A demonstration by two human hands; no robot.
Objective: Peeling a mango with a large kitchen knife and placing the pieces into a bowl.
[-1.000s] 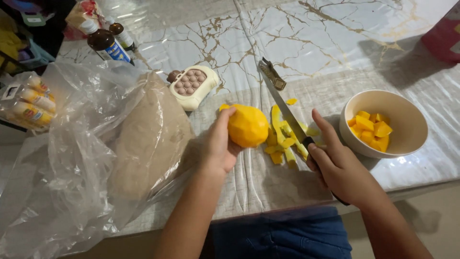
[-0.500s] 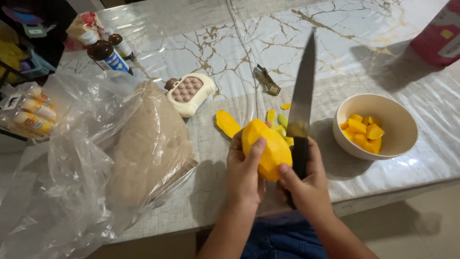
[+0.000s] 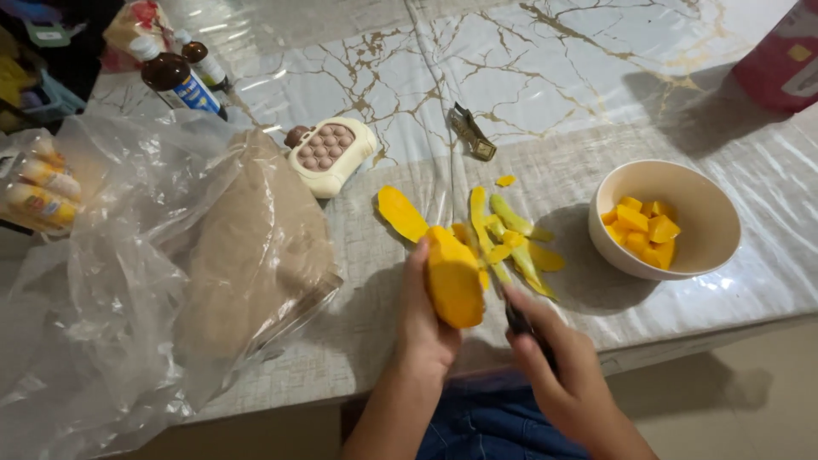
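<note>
Knife lowered; one mango (image 3: pixel 454 281), one bowl (image 3: pixel 703 200).

One peeled mango (image 3: pixel 454 281), one bowl (image 3: pixel 700 223), two bottles (image 3: pixel 175 78), one knife (image 3: pixel 521 322).

Desk top (image 3: pixel 596 51): white, marble-look with gold-brown veins; glossy.
Desk cover: clear plastic sheet (image 3: pixel 750 281) over the surface, wrinkled, a crease running from the far side toward the near edge.
Near strip of desk: greyer, finely textured band along the front edge.
Desk edge (image 3: pixel 682 345): pale, straight, rising to the right.
Floor (image 3: pixel 733 400): plain beige, lower right, with a soft dark shadow on it.
Light: from overhead; bright glare patches on the sheet, soft shadows falling to the left of standing things.
Far left corner: dark, cluttered, details unclear.
</note>
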